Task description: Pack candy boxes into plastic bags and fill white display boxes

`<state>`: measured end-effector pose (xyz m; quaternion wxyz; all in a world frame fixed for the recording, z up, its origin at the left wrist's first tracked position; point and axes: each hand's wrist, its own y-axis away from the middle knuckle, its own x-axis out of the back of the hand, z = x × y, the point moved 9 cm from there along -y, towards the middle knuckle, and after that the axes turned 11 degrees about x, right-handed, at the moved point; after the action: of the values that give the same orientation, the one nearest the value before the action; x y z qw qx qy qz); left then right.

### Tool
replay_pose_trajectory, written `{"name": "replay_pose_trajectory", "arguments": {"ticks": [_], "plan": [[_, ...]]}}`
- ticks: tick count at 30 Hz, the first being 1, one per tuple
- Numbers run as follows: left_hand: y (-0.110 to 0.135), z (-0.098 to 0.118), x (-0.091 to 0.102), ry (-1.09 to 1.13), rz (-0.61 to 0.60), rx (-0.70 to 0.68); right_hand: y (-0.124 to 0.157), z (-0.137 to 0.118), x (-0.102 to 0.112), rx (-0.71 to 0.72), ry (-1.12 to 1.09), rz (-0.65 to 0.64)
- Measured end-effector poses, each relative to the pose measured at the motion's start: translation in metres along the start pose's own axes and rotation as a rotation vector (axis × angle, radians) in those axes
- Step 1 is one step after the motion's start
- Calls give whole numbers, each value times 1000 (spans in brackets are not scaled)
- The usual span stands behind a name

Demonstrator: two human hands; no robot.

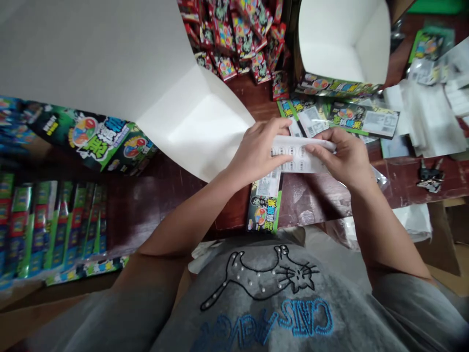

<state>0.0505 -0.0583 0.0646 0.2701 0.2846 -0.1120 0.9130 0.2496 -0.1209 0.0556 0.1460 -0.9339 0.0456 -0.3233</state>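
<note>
A white sheet of small round stickers is stretched between my hands over the table. My left hand grips its left end, fingers behind and thumb across the front. At the right end, my right hand pinches the curled upper edge between thumb and fingers. Under the sheet lies a dark printed candy packet with a white label, partly hidden. More flat printed packets lie just beyond my hands.
A large white-lined display box stands open at left. Another display box is at the back, beside a heap of small red packs. White papers and keys are at right. Wrapped colourful packs line the left.
</note>
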Motion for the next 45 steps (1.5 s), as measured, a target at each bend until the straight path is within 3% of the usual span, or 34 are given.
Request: {"name": "replay_pose_trajectory", "arguments": {"ticks": [3,8,13,19,28,34,37,41,43,45], "plan": [[-12,-3,-3,238,-65,73,-1,-3,17,-17,-123,48],[-11,-7,-15,402,-145,125,18,4,20,-76,-307,76],[-3,-23,-31,594,-73,302,38,14,17,-208,-308,219],[3,-28,-50,614,-106,354,59,31,7,-382,-506,194],[7,-26,-69,675,-124,419,83,34,16,-384,-414,320],[8,-26,-66,571,-100,433,94,53,26,-493,-438,202],[8,-20,-64,529,-113,399,84,54,39,-423,-417,58],[9,-20,-64,522,-123,398,66,34,50,-165,-304,-94],[10,-23,-64,519,-128,421,62,27,57,-72,-269,-58],[12,-27,-64,517,-135,443,61,25,68,-24,-245,67]]}}
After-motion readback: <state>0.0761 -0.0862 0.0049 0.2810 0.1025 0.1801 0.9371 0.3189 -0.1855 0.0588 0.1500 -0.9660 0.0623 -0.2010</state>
